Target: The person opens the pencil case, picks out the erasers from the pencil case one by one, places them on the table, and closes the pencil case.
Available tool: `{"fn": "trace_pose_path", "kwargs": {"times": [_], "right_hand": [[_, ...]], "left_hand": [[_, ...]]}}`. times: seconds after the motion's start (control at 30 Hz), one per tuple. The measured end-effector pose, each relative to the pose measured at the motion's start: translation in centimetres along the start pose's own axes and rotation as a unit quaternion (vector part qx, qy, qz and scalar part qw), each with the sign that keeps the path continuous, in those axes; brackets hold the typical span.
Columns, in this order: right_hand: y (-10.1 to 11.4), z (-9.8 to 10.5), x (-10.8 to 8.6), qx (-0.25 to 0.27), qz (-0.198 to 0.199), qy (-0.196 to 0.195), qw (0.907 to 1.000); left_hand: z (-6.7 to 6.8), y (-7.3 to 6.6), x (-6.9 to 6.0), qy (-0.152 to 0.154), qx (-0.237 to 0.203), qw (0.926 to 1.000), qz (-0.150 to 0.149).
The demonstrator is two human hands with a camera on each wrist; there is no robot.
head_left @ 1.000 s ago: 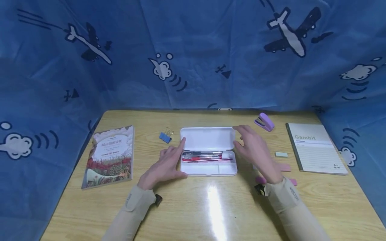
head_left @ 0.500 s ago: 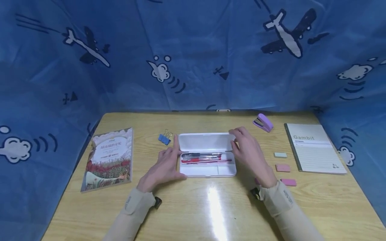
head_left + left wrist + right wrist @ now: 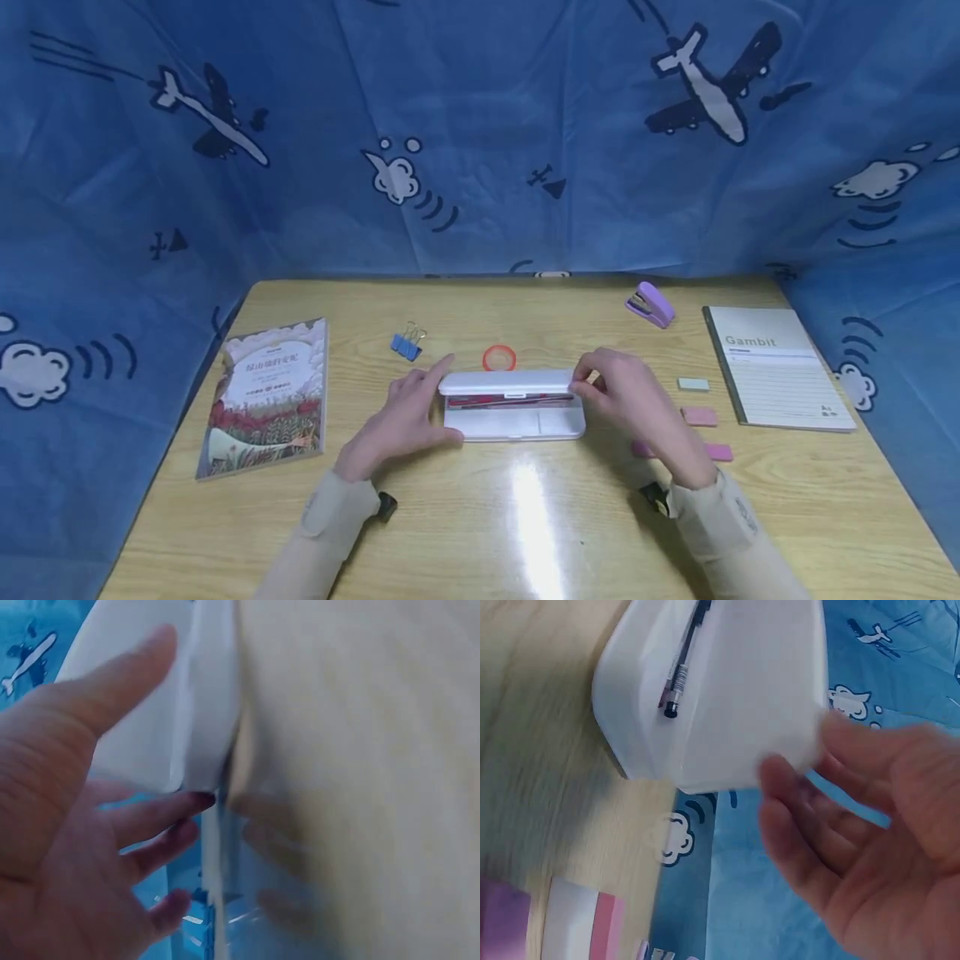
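A white pencil case (image 3: 513, 423) lies mid-table with its lid (image 3: 506, 382) tilted partway down over it. Red pens (image 3: 510, 401) show under the lid in the head view, and a black pen (image 3: 679, 679) in the right wrist view. My right hand (image 3: 622, 387) pinches the lid's right corner between thumb and fingers. At the case's left end rests my left hand (image 3: 401, 415), thumb and index finger spread along that side. Its fingers (image 3: 161, 817) look straight or loosely bent, gripping nothing.
Behind the case lies a red ring (image 3: 499, 358). Blue binder clips (image 3: 407, 345) and a book (image 3: 266, 400) are to the left. A purple stapler (image 3: 651, 305), a green eraser (image 3: 693, 384), pink erasers (image 3: 699, 416) and a notebook (image 3: 776, 367) lie to the right.
My right hand has swung the lid from standing wide back to tilting forward over the pens. The red ring behind has come into sight. My left hand has stayed beside the case.
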State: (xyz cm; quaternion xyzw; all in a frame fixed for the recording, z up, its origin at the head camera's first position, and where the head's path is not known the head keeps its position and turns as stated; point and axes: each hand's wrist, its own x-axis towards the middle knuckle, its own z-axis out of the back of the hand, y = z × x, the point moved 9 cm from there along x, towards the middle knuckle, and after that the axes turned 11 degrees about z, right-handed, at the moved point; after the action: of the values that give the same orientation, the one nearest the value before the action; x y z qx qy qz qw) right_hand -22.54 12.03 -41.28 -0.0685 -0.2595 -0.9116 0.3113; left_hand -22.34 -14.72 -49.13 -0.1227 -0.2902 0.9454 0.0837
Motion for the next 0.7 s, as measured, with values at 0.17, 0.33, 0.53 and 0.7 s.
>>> {"fn": "trace_pose_path", "kwargs": {"times": [0.17, 0.33, 0.53, 0.7], "right_hand": [[0.4, -1.3, -1.0, 0.014, 0.024, 0.063, 0.9976], [0.6, -2.4, -1.7, 0.018, 0.035, 0.082, 0.9958], [0.4, -3.9, -2.0, 0.01, 0.02, 0.113, 0.9934], [-0.1, -4.4, -2.0, 0.011, -0.005, 0.124, 0.9922]], "left_hand": [[0.9, -0.1, -0.2, 0.051, -0.015, 0.9973, -0.051], [1.8, 0.0, -0.1, 0.048, -0.039, 0.9965, -0.057], [1.0, 0.1, 0.2, 0.041, -0.06, 0.9971, -0.025], [0.5, 0.2, 0.1, 0.032, -0.064, 0.9974, -0.001]]}}
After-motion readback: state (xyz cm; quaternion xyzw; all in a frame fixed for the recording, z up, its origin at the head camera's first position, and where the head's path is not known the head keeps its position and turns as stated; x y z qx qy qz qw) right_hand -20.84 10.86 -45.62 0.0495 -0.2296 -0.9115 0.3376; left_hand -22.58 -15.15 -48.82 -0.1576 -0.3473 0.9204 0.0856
